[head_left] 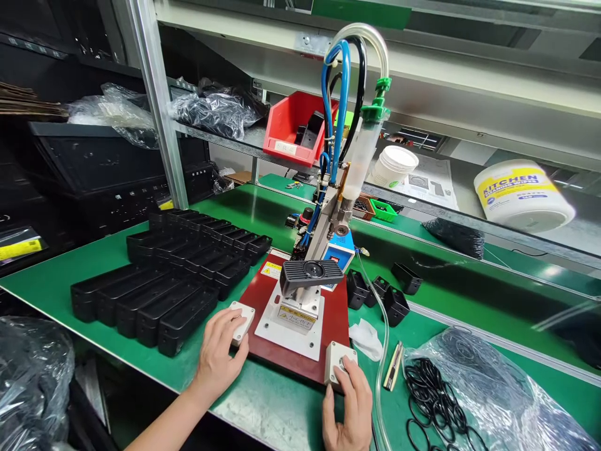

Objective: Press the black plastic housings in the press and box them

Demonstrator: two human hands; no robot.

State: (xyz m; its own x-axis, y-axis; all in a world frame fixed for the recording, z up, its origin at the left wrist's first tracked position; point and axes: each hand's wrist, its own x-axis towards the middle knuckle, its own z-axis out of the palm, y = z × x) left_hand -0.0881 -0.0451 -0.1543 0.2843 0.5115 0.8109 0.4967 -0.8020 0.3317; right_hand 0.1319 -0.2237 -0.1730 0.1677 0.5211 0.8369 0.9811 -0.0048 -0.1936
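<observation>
My left hand [220,351] lies open on a small white button box [245,316], its fingertips over the top face. On the right, my right hand [351,404] rests its fingers on a second white button box [335,354], thumb apart at the side. Between them stands a bench machine on a red-brown base plate [336,313]. A black ribbed housing with a round centre [297,275] sits tilted on its metal fixture. Above it, a syringe barrel [361,153] with a green cap slants down, its lower tip hidden. Neither hand holds anything loose.
Rows of long black housings [173,313] cover the left bench. Several black blocks [397,307], a clear tube [382,376], a cutter knife [393,366] and black rubber rings [434,394] lie right. A red bin [293,147] and white tub [521,194] occupy the shelf.
</observation>
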